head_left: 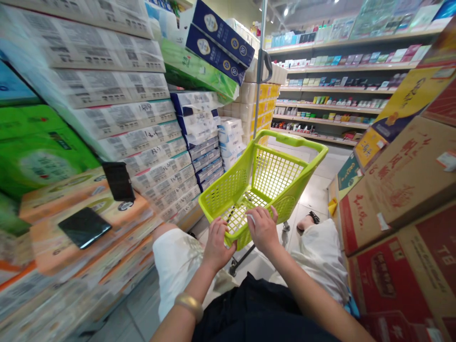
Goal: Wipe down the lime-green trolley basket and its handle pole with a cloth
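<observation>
1. Left: a dark phone (pixel 85 228) lies on orange packs (pixel 46 244).
2. Beyond, white packs (pixel 142 111) stand stacked.
3. Left hand (pixel 216 243): grip part-curled at the near rim.
4. Centre: the green cart (pixel 231 178), mesh floor showing.
5. Right hand (pixel 262 230): grip loosely curled there; firmness, I cannot tell.
6. Right: stacked cartons (pixel 401 180).

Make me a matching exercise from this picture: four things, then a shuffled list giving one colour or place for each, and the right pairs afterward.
Things
1. shopping cart
2. left hand
3. bangle
4. flat black device

Colours and places
A. lying on orange packages
B. gold-coloured
C. at the cart's near rim
D. lime green

Right pairs: 1-D, 2-C, 3-B, 4-A.
</observation>
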`<act>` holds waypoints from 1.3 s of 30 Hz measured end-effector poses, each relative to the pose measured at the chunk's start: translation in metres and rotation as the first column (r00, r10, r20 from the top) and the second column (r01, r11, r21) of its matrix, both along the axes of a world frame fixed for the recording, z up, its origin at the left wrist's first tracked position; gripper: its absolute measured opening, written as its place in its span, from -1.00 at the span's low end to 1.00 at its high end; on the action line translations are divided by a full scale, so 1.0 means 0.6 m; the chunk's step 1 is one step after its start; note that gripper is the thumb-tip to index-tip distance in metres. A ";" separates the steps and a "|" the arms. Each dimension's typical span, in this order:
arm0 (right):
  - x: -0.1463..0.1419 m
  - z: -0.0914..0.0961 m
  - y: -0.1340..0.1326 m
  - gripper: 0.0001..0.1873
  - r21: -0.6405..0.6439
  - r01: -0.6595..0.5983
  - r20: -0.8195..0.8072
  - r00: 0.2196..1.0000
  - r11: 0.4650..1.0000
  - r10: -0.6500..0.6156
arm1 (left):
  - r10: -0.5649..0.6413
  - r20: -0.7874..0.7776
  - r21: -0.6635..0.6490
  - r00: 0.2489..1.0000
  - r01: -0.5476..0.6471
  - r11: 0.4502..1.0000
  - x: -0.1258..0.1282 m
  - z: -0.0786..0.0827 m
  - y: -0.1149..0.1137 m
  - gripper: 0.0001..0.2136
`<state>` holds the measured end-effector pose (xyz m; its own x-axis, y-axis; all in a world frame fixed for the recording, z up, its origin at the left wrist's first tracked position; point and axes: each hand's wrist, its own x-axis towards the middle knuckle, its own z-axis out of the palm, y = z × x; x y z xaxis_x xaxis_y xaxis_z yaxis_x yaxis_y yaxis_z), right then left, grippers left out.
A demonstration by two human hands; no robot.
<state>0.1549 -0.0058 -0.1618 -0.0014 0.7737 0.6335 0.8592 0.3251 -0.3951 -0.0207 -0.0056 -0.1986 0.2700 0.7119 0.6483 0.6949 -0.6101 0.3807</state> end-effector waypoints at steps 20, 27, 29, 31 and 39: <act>-0.038 -0.011 -0.025 -0.85 -0.011 -0.130 0.040 0.991 0.991 0.130 | -0.017 0.007 0.017 1.000 0.017 1.000 0.003 -0.005 0.000 -0.76; -0.013 -0.004 -0.011 -0.85 -0.003 -0.091 0.036 0.995 0.996 0.091 | -0.021 0.001 0.003 1.000 0.021 1.000 -0.001 -0.003 0.002 -0.76; 0.004 0.001 0.001 -0.84 0.001 -0.021 0.000 1.000 1.000 0.021 | -0.004 0.003 -0.006 1.000 0.004 1.000 0.001 -0.003 0.001 -0.75; 0.005 0.002 0.002 -0.83 -0.001 -0.004 -0.010 1.000 1.000 0.004 | 0.008 0.009 -0.001 1.000 -0.008 1.000 0.004 -0.003 0.000 -0.75; -0.039 -0.007 -0.030 -0.82 -0.011 -0.194 0.085 0.977 0.981 0.195 | -0.027 0.007 0.026 1.000 0.026 0.999 -0.001 -0.003 0.000 -0.79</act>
<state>0.1316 -0.0235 -0.1659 -0.2062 0.7550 0.6224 0.8103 0.4883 -0.3239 -0.0215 -0.0058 -0.2007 0.2837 0.6877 0.6683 0.6756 -0.6379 0.3696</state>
